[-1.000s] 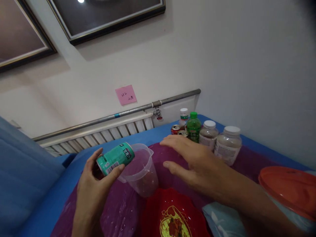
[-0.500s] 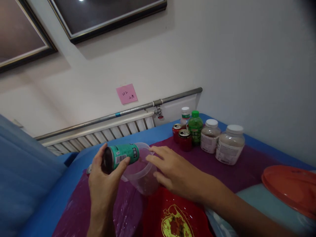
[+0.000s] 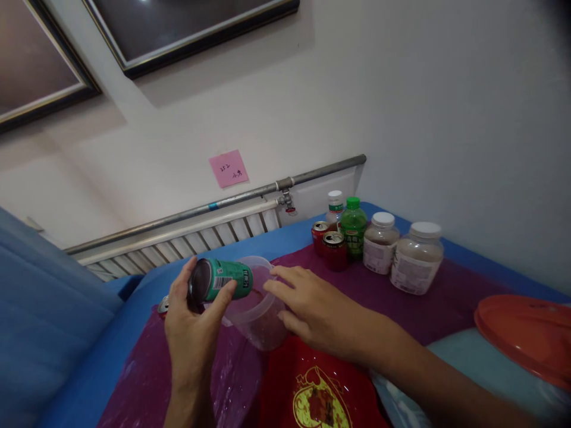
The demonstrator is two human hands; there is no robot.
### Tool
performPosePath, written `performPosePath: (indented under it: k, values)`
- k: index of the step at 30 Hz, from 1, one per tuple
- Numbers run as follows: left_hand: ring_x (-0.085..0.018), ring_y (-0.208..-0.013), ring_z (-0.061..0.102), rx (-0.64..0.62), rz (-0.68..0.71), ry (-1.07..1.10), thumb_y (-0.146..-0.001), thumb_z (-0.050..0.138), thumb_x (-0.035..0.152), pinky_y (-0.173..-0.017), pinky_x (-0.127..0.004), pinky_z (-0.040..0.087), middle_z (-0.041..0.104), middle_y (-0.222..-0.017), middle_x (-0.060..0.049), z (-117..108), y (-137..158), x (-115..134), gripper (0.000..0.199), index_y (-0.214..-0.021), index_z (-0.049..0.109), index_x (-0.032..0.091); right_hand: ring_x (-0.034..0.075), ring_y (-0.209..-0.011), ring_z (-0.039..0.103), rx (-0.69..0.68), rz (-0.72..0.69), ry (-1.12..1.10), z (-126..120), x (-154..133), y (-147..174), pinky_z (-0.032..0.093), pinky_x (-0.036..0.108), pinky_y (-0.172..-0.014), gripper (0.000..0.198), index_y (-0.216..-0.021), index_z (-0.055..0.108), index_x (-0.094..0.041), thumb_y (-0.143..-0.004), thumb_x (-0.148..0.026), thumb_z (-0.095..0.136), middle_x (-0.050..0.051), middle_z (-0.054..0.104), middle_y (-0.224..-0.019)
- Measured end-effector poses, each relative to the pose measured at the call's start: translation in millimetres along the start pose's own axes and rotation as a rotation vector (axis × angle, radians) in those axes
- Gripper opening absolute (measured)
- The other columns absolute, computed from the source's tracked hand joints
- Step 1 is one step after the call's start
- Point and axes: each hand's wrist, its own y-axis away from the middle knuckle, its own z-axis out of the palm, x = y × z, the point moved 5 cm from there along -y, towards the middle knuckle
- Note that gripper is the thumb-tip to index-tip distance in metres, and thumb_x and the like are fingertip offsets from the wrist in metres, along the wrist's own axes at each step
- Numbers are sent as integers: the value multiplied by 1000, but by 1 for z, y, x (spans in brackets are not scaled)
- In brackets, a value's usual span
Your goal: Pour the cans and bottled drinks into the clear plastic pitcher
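Note:
My left hand (image 3: 191, 336) grips a green drink can (image 3: 231, 279) between thumb and fingers. The can lies tipped nearly on its side, its base toward me and its far end over the mouth of a clear plastic tub (image 3: 263, 333). That far end is out of sight, so I cannot tell whether liquid flows. A little reddish stuff shows inside the tub. On the tub's right side, my right hand (image 3: 310, 312) holds the rim with bent fingers. Behind my left hand, another can (image 3: 163, 305) is partly hidden.
Two red cans (image 3: 334, 251), a green bottle (image 3: 354, 229), a white-capped bottle (image 3: 335, 205) and two white-lidded jars (image 3: 416, 261) stand at the back right. A red sheet with gold print (image 3: 321, 398) lies in front. An orange lid (image 3: 526, 336) sits at the right.
The green can has tilted a little more, with its base showing more toward me. My left hand has shifted slightly right; my right hand stays on the tub.

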Motion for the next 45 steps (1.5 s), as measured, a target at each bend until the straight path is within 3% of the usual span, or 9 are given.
performPosePath:
  k: [20, 36, 41, 45]
  values:
    - [-27, -110, 60, -35, 64, -39, -67, 80, 47, -96, -42, 48, 62, -125, -5, 2, 0, 6, 69, -130, 58, 29, 27, -120, 52, -14, 14, -1, 1, 1, 2, 46, 45, -98, 43, -126, 54, -19, -85, -6, 50, 14, 50, -138]
    - [-29, -117, 57, -61, 40, -142, -66, 77, 44, -103, -44, 43, 58, -132, -8, 0, -5, 9, 74, -134, 54, 24, 33, -123, 52, -52, 38, 5, -3, -2, 3, 48, 51, -96, 49, -129, 54, -17, -82, -4, 51, 18, 50, -139]
    - [-30, -114, 58, -181, -52, -282, -62, 76, 46, -101, -48, 43, 59, -129, -10, -4, -14, 17, 82, -137, 51, 24, 34, -126, 51, -48, 39, -8, -4, -1, 5, 48, 53, -97, 52, -131, 52, -17, -81, -4, 51, 18, 50, -139]
    - [-33, -111, 58, -269, -43, -394, -58, 74, 58, -97, -51, 44, 59, -125, -12, -17, -17, 24, 91, -138, 50, 21, 34, -125, 52, -35, 40, -33, -4, 0, 6, 48, 54, -96, 53, -131, 52, -17, -80, -4, 50, 18, 51, -139]
